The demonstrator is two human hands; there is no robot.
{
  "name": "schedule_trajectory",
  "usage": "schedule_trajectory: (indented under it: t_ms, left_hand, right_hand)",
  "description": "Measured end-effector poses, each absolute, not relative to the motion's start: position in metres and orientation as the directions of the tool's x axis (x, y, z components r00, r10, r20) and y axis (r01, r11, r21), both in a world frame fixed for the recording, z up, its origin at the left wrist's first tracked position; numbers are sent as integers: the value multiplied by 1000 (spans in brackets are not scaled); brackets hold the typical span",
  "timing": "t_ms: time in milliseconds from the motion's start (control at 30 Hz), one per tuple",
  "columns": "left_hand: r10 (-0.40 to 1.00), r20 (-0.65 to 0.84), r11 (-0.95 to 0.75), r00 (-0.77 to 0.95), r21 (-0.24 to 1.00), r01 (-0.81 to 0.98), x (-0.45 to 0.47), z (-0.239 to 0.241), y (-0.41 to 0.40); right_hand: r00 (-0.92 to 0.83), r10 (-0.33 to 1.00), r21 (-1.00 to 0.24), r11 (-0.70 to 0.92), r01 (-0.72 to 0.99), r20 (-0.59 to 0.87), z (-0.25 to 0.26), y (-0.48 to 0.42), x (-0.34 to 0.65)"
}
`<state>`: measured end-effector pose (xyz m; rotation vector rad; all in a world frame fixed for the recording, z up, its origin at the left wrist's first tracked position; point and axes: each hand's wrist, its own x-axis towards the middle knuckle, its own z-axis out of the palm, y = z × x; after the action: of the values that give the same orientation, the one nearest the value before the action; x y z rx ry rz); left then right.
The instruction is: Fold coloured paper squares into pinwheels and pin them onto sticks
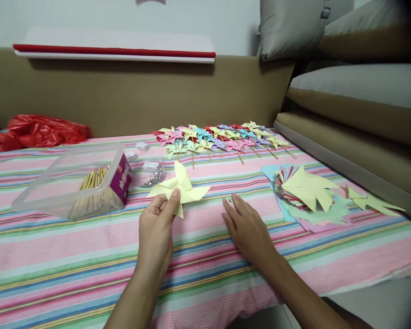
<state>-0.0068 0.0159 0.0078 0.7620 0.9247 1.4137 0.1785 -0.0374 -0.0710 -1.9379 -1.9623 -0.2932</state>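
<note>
My left hand [157,224] pinches a folded yellow paper pinwheel head [180,187] at its middle, holding it just above the striped cloth [89,256]. My right hand [246,226] lies on the cloth to the right, fingers stretched forward, its fingertips at a small pin [230,200]. A row of finished coloured pinwheels on sticks [222,137] lies further back.
A clear plastic box of wooden sticks [85,187] stands at the left. A small bag of metal pins [152,176] lies beside it. A pile of cut coloured paper squares [308,194] lies at the right. A red plastic bag [41,130] sits at back left; cushions rise at the right.
</note>
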Motion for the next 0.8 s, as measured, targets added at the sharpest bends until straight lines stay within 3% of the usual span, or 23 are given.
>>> schedule_trajectory:
  t_ms: [167,400,567,667,800]
  left_hand:
    - [995,-81,45,-60,886,-462,-6,6,16]
    - [995,-74,36,-65,888,-459,-7,6,15]
    - [996,-75,45,-52,905,-424,-7,6,14]
    - [997,-53,33,-47,932,-361,-5,4,11]
    - [1000,23,-22,4,989,-148,3,-6,4]
  right_hand:
    - [43,917,-163,24,986,398,-73,-35,178]
    - [181,907,-362,-34,932,381,-62,-39,184]
    - [208,894,-411,-30,911,397,-56,-40,194]
    - [212,862,-555,93,826,460,-49,-41,193]
    - [246,844,-792,290,537,476,-31,-43,182]
